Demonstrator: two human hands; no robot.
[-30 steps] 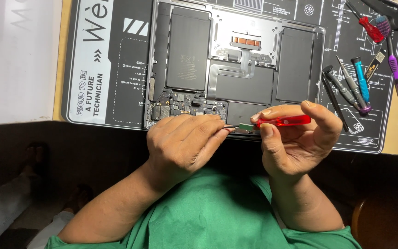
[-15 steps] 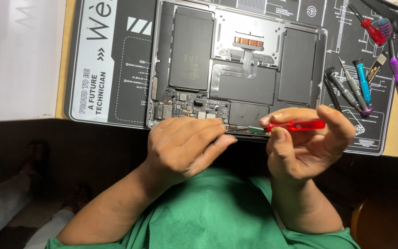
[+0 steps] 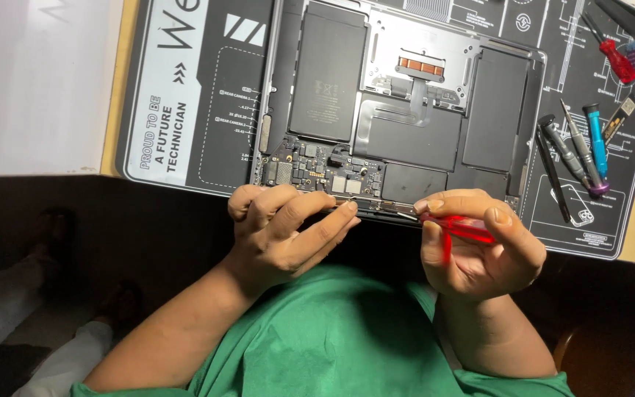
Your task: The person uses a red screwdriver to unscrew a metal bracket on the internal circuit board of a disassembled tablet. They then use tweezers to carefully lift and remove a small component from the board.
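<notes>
Dark mat [image 3: 207, 140] covers our desk [image 3: 115, 147]; on it lies the opened laptop [image 3: 398, 110]; our right hand [image 3: 479, 250] pinches the red screwdriver [image 3: 457, 226], left hand [image 3: 288, 228] curled at the board's [image 3: 325, 173] edge; we'd best keep the tip square, pressure light.

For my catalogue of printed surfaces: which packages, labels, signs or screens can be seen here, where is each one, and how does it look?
Repair mat: under the opened laptop, on the desk; black rectangle with white lettering, chevrons and dashed outlines.
Battery label: on the left dark battery cell inside the laptop; faint grey print, too small to read.
Packages, signs, screens: none in view.
</notes>
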